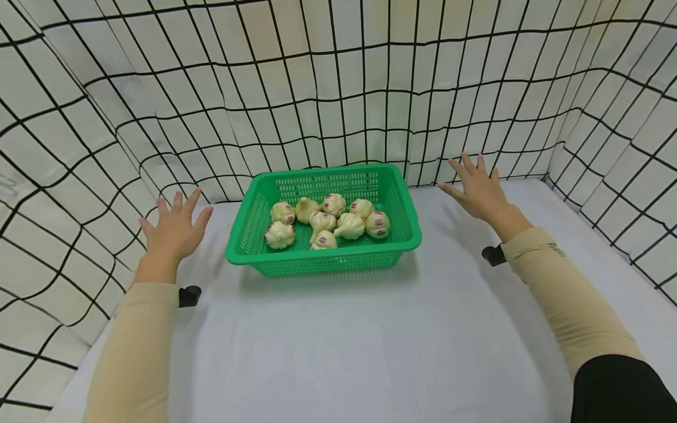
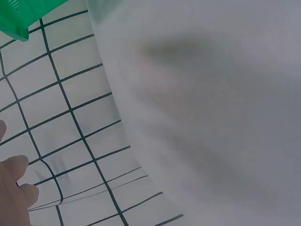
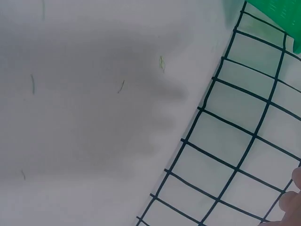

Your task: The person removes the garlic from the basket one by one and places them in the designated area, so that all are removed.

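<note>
A green plastic basket (image 1: pixel 328 258) stands on the white table near the back net, with several garlic bulbs (image 1: pixel 350 225) lying inside, whitish with purple marks. To its left, my left hand (image 1: pixel 171 232) is held over the table with fingers spread, apart from the basket. My right hand (image 1: pixel 478 194) hovers on the other side, fingers likewise spread and holding nothing. In the left wrist view, fingertips (image 2: pixel 16 165) show at the lower left and a basket corner (image 2: pixel 19 23) at the top. The right wrist view catches a few fingertips (image 3: pixel 288 201) and the basket's corner (image 3: pixel 282 19).
Black netting (image 1: pixel 349 91) over white panels encloses the back and both sides of the table (image 1: pixel 338 346). Small dark wrist mounts (image 1: pixel 189 296) stick out from both sleeves. A few thin green shreds (image 3: pixel 162 63) appear on the white surface in the right wrist view.
</note>
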Motion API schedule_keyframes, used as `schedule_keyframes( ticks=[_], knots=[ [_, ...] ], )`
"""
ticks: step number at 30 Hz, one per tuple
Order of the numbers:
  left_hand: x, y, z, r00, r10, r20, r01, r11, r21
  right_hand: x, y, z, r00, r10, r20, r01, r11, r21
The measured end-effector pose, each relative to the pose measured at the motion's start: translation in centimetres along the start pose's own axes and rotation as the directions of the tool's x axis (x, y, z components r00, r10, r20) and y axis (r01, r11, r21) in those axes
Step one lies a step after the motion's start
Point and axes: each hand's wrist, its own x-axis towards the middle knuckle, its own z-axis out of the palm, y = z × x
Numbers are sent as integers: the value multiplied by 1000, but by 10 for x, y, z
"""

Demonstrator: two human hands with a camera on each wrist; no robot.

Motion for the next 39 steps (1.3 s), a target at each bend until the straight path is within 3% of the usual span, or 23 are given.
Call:
schedule_keyframes(
  ticks=[7, 14, 23, 33, 39],
  knots=[
    [-1, 8, -3, 1000, 5, -29, -5, 1000, -15, -3, -2, -5, 1000, -18, 4, 18, 1000, 6],
    [-6, 9, -9, 1000, 4, -13, -4, 999, -33, -5, -13, -9, 999, -52, 5, 51, 997, 54],
    [0, 15, -5, 1000, 23, 8, -22, 996, -84, -10, -22, -17, 993, -117, -3, 117, 989, 87],
    [-5, 36, -2, 990, 130, -55, -135, 986, -101, -14, -44, -18, 986, -160, 46, 153, 980, 130],
    [-7, 43, -1, 986, 155, -58, -160, 983, -92, -16, -59, -16, 974, -206, 93, 189, 968, 168]
  ],
)
